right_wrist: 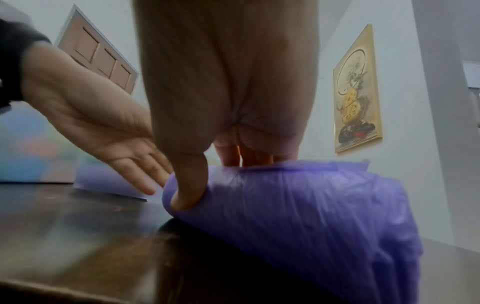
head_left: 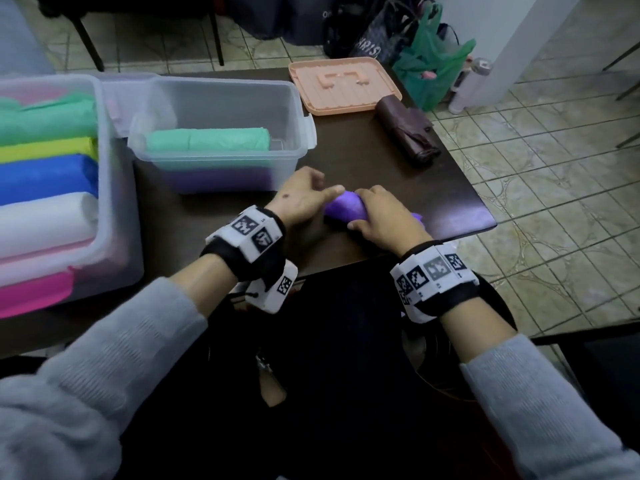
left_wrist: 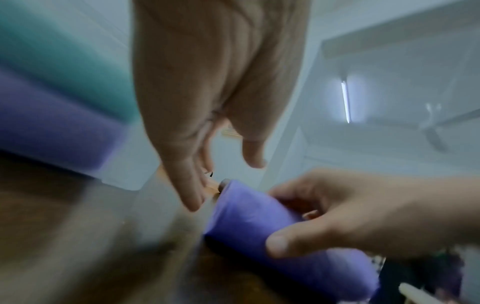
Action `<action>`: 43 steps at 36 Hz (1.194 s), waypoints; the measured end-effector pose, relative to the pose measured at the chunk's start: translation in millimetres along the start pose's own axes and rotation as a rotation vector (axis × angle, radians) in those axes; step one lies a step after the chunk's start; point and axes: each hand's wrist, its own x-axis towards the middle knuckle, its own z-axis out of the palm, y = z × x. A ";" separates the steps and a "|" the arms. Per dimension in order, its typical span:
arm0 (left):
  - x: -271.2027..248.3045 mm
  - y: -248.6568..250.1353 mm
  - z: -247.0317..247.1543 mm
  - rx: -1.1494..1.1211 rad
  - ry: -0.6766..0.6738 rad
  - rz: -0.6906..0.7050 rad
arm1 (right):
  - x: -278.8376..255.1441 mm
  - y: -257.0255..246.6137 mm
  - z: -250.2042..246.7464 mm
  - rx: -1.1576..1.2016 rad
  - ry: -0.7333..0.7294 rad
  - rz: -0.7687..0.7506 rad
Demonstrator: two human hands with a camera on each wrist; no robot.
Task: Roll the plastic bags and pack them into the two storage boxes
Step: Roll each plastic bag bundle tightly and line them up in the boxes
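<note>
The rolled purple plastic bag lies on the dark wooden surface near its front edge, just in front of the smaller clear plastic storage box. The right hand grips the roll from above, thumb on the near side and fingers curled over the far side, which probably keeps the slippery film from springing loose. The left hand holds nothing; its fingers are straight and relaxed, tips at the roll's left end, seemingly there to square off that end (whether they actually touch it is hard to tell in the blurred wrist views).

The smaller box already holds a mint-green roll on top of a purple roll, with room beside them, so it looks like the likely destination. The larger clear storage box at the left is packed with rolls laid side by side in green, yellow, blue, white and pink. A peach plastic lid lies upside down at the back of the surface, clear of the work, and a dark brown rolled bag rests beside it, seemingly not yet packed.
</note>
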 end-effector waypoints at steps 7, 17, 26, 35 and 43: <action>-28.7 0.0 -55.9 -0.764 0.316 -0.351 | 0.0 -21.1 -0.8 0.077 -0.003 -0.046; -32.6 3.1 -94.4 -1.125 0.528 -0.328 | -5.9 -62.4 -17.9 0.091 -0.155 -0.158; -51.0 -6.8 -92.6 -1.288 0.601 -0.192 | -12.5 -87.6 -83.1 -0.027 -0.106 -0.284; -77.6 -41.4 -72.9 -1.271 0.486 -0.090 | 14.5 -140.6 -97.6 0.123 0.185 -0.412; -78.6 -48.7 -71.9 -1.291 0.479 -0.077 | 63.7 -191.6 -66.1 -0.030 0.136 -0.532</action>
